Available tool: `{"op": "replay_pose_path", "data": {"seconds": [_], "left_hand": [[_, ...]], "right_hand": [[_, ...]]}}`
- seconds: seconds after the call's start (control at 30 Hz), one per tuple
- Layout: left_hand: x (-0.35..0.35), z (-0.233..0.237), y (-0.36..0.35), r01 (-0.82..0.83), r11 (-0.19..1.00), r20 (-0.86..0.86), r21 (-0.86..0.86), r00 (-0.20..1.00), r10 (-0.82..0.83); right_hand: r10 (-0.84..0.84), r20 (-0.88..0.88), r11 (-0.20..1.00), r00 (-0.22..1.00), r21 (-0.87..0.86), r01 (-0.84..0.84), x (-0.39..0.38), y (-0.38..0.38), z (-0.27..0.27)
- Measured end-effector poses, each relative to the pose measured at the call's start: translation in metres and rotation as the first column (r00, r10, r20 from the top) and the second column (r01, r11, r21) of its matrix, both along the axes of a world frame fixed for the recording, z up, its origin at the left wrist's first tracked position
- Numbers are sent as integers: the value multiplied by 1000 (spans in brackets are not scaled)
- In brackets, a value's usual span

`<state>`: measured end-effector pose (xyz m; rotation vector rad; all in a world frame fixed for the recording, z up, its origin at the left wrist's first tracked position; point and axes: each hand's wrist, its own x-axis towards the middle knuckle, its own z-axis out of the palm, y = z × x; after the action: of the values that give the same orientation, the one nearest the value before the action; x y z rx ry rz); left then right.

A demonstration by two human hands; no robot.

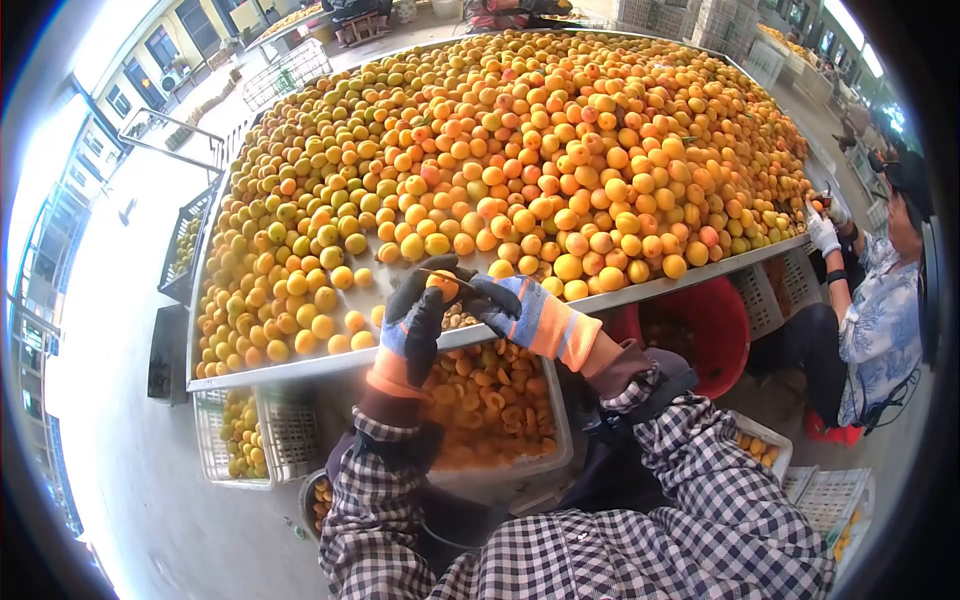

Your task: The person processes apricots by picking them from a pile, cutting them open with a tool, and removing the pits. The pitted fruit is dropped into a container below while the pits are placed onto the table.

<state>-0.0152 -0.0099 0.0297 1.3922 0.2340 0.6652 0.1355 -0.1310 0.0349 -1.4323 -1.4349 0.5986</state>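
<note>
Just over the front edge of a metal-rimmed table [290,374], my left hand [408,318] is closed around an apricot [443,287]. It wears a glove with dark fingers and a blue and orange cuff. My right hand [522,308], gloved alike, grips a thin tool, seemingly a small knife [456,280], whose tip reaches the held apricot; its handle is hidden in the fingers. Beyond both hands lies a big heap of whole apricots [600,160]. Underneath, a pale tub [566,425] holds split apricot halves [500,398].
A red basin [728,335] stands under the table to the right. White crates [290,435] with apricots sit at lower left, a dark crate [170,265] beyond them. At the right, a co-worker [870,310] with white gloves sits by the table. More crates [830,500] stand lower right.
</note>
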Motion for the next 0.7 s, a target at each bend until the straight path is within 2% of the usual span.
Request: {"op": "replay_pose_path", "data": {"seconds": [0.13,0.27,0.33,0.43,0.47,0.5,0.57,0.63,0.7], "left_hand": [[2,1,-6,18,998,34,-64,999,-16],[1,-2,-7,-33,999,-27,-14,999,32],[3,5,-15,-18,989,32,-149,999,23],[1,1,-5,49,997,-30,-52,998,-51],[2,-1,0,9,999,-58,35,998,-7],[3,-2,0,12,999,-58,36,998,-9],[5,-3,-2,-75,997,-52,-23,996,74],[10,-5,-10,-114,992,-7,44,993,115],[14,-5,-22,-46,937,18,-345,998,56]], "right_hand": [[35,-35,999,999,10,-34,-5,5,-9],[21,-54,1000,998,20,-19,-7,13,-31],[5,-44,999,999,34,-4,-8,14,-31],[12,-17,1000,1000,-14,-12,-8,10,-16],[-32,41,995,999,-89,35,-7,6,-7],[-69,103,983,992,-161,85,-8,3,0],[-104,163,976,981,-176,132,-7,1,0],[-133,221,967,966,-186,176,-11,2,-10],[-167,174,982,970,118,148,-21,8,-27]]}}
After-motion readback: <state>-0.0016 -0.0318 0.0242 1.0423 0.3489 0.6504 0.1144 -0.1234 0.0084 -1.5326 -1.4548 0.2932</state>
